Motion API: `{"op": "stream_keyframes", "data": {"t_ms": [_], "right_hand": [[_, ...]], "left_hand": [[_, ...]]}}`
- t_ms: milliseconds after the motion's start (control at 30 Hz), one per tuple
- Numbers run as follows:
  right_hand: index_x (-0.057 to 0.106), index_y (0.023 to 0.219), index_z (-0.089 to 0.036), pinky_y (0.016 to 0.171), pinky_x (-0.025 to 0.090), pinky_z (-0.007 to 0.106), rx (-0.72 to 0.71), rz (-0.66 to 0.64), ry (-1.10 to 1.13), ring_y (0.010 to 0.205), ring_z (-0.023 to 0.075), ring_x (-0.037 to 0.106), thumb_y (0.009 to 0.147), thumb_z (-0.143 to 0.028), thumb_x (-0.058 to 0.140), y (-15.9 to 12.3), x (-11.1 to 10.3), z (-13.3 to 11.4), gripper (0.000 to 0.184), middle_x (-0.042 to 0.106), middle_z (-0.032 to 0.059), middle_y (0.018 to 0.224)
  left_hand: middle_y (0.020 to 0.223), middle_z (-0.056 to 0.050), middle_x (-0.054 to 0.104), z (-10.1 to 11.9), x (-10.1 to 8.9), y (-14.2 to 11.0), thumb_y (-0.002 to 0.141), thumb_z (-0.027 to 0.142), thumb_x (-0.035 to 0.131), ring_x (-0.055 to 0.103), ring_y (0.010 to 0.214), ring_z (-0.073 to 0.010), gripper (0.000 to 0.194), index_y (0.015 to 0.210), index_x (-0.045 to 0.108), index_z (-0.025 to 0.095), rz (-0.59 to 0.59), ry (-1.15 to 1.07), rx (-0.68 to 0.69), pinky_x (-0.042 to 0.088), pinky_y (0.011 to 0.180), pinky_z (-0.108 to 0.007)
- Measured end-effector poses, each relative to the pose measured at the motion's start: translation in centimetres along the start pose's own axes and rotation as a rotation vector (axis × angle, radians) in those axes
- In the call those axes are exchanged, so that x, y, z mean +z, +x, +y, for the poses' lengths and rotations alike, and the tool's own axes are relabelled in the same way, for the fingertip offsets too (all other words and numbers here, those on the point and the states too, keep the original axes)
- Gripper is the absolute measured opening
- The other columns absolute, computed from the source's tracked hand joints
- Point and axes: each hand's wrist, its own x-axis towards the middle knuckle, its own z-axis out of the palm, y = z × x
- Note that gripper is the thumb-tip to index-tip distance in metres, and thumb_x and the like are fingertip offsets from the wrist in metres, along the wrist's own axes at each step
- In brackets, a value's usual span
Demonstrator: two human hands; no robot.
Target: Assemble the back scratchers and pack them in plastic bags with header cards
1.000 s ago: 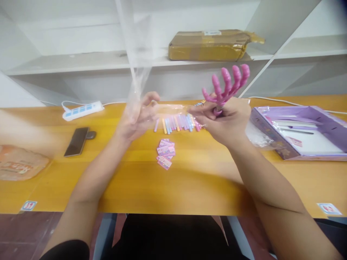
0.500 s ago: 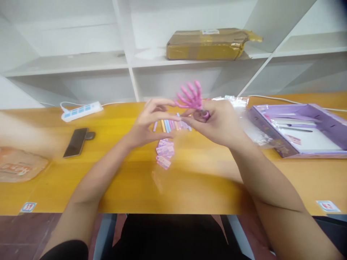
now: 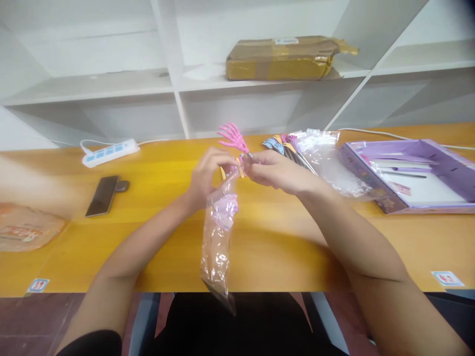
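In the head view my right hand [image 3: 276, 170] is closed around the short metal handle of a pink hand-shaped back scratcher [image 3: 233, 136], its fingers pointing up and left. My left hand [image 3: 206, 170] pinches the upper edge of a clear plastic bag [image 3: 217, 252], which hangs down past the table's front edge. Through the bag, small pink and purple cards [image 3: 225, 210] show on the table. Pastel sticks [image 3: 241, 168] lie behind and between my hands, mostly hidden. Both hands are close together above the table.
More hand-shaped back scratchers [image 3: 284, 144] lie beyond my right hand, beside a pile of clear bags [image 3: 330, 160]. A purple box [image 3: 386, 200] stands right. Leftward are a phone [image 3: 103, 196], a power strip [image 3: 110, 153] and an orange bag [image 3: 29, 227]. A taped carton [image 3: 274, 66] sits on the shelf.
The pink back scratcher has moved left and tilted left in my right hand. My left hand, earlier spread, now pinches a clear bag that hangs down over the cards.
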Motion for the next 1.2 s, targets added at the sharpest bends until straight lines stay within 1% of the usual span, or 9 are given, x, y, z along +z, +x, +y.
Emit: {"op": "stream_keyframes", "data": {"t_ms": [67, 133, 300, 400, 533, 700, 800, 967, 1200], "right_hand": [[0.044, 0.076, -0.024, 0.051, 0.02, 0.025, 0.053, -0.044, 0.062, 0.056, 0.0081, 0.026, 0.089, -0.029, 0.068, 0.1, -0.2, 0.3, 0.028, 0.033, -0.0067, 0.063], [0.042, 0.077, -0.024, 0.048, 0.018, 0.025, 0.083, -0.068, 0.114, 0.056, 0.0078, 0.025, 0.092, -0.033, 0.072, 0.3, -0.4, 0.5, 0.034, 0.032, -0.007, 0.064], [0.042, 0.088, -0.026, 0.046, 0.017, 0.026, 0.015, 0.003, 0.125, 0.056, 0.0078, 0.023, 0.099, -0.071, 0.085, 0.2, -1.2, 0.7, 0.063, 0.031, -0.0093, 0.069], [0.042, 0.089, -0.026, 0.048, 0.022, 0.028, -0.175, 0.245, 0.073, 0.057, 0.0096, 0.029, 0.105, -0.088, 0.069, -0.8, -2.0, 0.3, 0.069, 0.035, -0.0069, 0.072], [0.057, 0.086, -0.024, 0.052, 0.023, 0.032, -0.331, 0.417, -0.176, 0.057, 0.0112, 0.033, 0.116, -0.076, 0.061, -3.6, -3.3, -1.0, 0.061, 0.041, -0.0036, 0.068], [0.066, 0.086, -0.023, 0.064, 0.035, 0.034, -0.362, 0.219, -0.548, 0.064, 0.0141, 0.049, 0.123, -0.062, 0.052, -6.4, -3.5, -2.9, 0.056, 0.059, 0.0012, 0.072], [0.062, 0.085, -0.022, 0.066, 0.031, 0.036, -0.352, 0.162, -0.662, 0.063, 0.0151, 0.047, 0.123, -0.057, 0.051, -6.3, -2.7, -3.1, 0.053, 0.059, 0.0019, 0.071], [0.063, 0.089, -0.023, 0.07, 0.034, 0.035, -0.308, 0.092, -0.658, 0.066, 0.0156, 0.053, 0.124, -0.054, 0.047, -5.3, -2.8, -3.0, 0.049, 0.062, 0.0014, 0.074], [0.061, 0.088, -0.023, 0.07, 0.041, 0.033, -0.29, 0.059, -0.576, 0.068, 0.0147, 0.051, 0.123, -0.064, 0.044, -4.6, -3.6, -2.4, 0.057, 0.061, 0.0002, 0.076]], "left_hand": [[0.11, -0.005, 0.078, 1.3, 0.6, 0.0, 0.104, 0.053, 0.089, 0.073, 0.092, -0.0198, 0.03, 0.112, 0.08, 0.026, 0.144, -0.17, -0.238, 0.062, 0.083, -0.038], [0.103, -0.003, 0.078, 2.0, 0.9, 0.4, 0.109, 0.056, 0.084, 0.074, 0.086, -0.0168, 0.032, 0.112, 0.079, 0.025, 0.222, -0.287, -0.365, 0.059, 0.072, -0.034], [0.094, -0.003, 0.076, 1.6, 0.0, 1.9, 0.095, 0.052, 0.1, 0.07, 0.077, -0.0125, 0.037, 0.095, 0.081, 0.021, 0.309, -0.423, -0.56, 0.061, 0.068, -0.028], [0.088, -0.003, 0.072, 1.6, -1.1, 2.7, 0.093, 0.049, 0.101, 0.067, 0.074, -0.0117, 0.036, 0.09, 0.081, 0.019, 0.368, -0.419, -0.57, 0.061, 0.068, -0.025], [0.083, -0.001, 0.07, 2.2, -2.2, 3.2, 0.094, 0.05, 0.102, 0.063, 0.069, -0.011, 0.037, 0.086, 0.079, 0.021, 0.427, -0.36, -0.529, 0.057, 0.063, -0.024], [0.077, 0.001, 0.064, 3.2, -2.6, 3.2, 0.092, 0.05, 0.103, 0.055, 0.065, -0.0122, 0.037, 0.08, 0.078, 0.025, 0.424, -0.31, -0.366, 0.049, 0.057, -0.026], [0.08, 0.0, 0.066, 4.0, -2.5, 3.2, 0.091, 0.049, 0.104, 0.06, 0.069, -0.0129, 0.036, 0.083, 0.078, 0.026, 0.422, -0.348, -0.372, 0.054, 0.06, -0.027], [0.093, -0.003, 0.078, 6.0, -2.3, 3.6, 0.097, 0.056, 0.098, 0.078, 0.085, -0.0183, 0.038, 0.089, 0.077, 0.025, 0.388, -0.428, -0.484, 0.069, 0.073, -0.03], [0.103, -0.006, 0.087, 7.4, -1.9, 3.5, 0.104, 0.043, 0.093, 0.087, 0.105, -0.0223, 0.025, 0.096, 0.083, 0.022, 0.394, -0.458, -0.544, 0.073, 0.089, -0.03]]}}
